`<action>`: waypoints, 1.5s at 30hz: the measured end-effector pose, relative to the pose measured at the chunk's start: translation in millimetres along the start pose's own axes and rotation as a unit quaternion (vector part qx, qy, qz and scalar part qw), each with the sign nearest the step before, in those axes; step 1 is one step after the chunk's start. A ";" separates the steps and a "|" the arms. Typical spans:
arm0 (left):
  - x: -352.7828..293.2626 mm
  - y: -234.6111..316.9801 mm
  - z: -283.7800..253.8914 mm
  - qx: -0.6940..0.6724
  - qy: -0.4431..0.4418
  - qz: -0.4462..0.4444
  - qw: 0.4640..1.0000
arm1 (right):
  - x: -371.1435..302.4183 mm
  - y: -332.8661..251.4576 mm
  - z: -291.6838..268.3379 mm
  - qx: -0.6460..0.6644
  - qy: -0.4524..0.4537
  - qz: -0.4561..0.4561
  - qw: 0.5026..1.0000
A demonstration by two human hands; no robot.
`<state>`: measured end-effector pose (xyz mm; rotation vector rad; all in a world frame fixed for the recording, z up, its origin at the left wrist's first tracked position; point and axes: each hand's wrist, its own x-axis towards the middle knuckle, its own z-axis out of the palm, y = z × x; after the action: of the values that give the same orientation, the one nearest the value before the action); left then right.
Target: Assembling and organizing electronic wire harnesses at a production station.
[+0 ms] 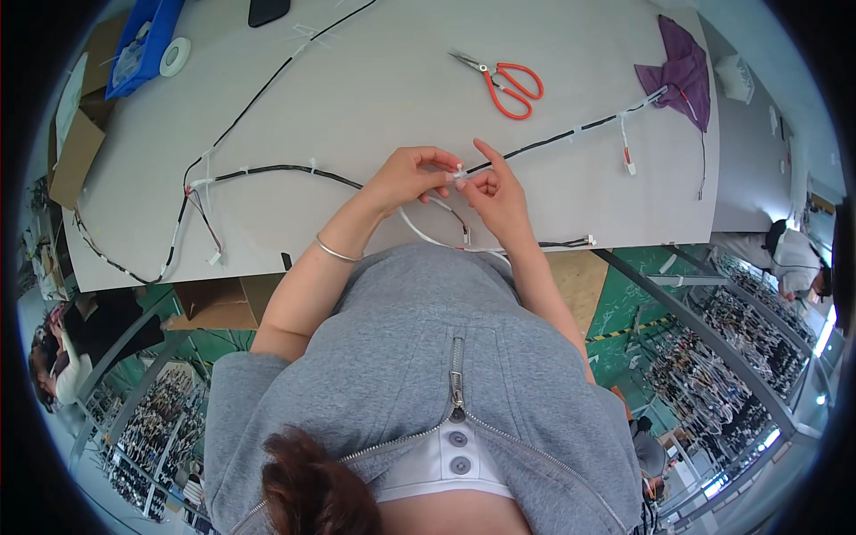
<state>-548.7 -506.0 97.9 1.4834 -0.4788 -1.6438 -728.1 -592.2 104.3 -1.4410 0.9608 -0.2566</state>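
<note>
We pinch a white cable tie (pixel 457 173) on the black wire harness (pixel 285 168) with both hands. Left hand (pixel 406 175) and right hand (pixel 497 198) fingers press together on it above the desk (pixel 383 98). Orange scissors (pixel 508 83) lie well apart.

Orange-handled scissors (pixel 508 82) are seen lying on the grey table (pixel 392 80), blades closed, well apart from the near edge. A purple cloth (pixel 682 67) is noted at the far right corner. A blue bin (pixel 143 40) and a roll of white tape (pixel 176 56) sit at the far left, just beside each other. A dark flat object (pixel 267 11) is cut off at the top. Cardboard boxes (pixel 76 152) are observed beside the table's left edge.
</note>
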 end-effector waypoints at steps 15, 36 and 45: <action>1.6 -2.7 1.7 0.013 0.021 0.021 0.999 | 10.8 -34.4 2.7 -0.316 0.075 -0.118 0.938; -3.4 -11.2 15.6 0.282 0.119 0.176 0.935 | 70.9 -10.5 -8.5 -0.100 0.014 -0.286 0.953; -1.7 -30.1 17.1 0.347 0.157 0.296 0.876 | 72.2 -24.0 -19.3 -0.158 -0.152 -0.138 0.966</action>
<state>-574.8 -491.9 80.0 1.8118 -1.2812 -0.7380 -687.2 -659.1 100.4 -1.8487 0.5650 -0.0817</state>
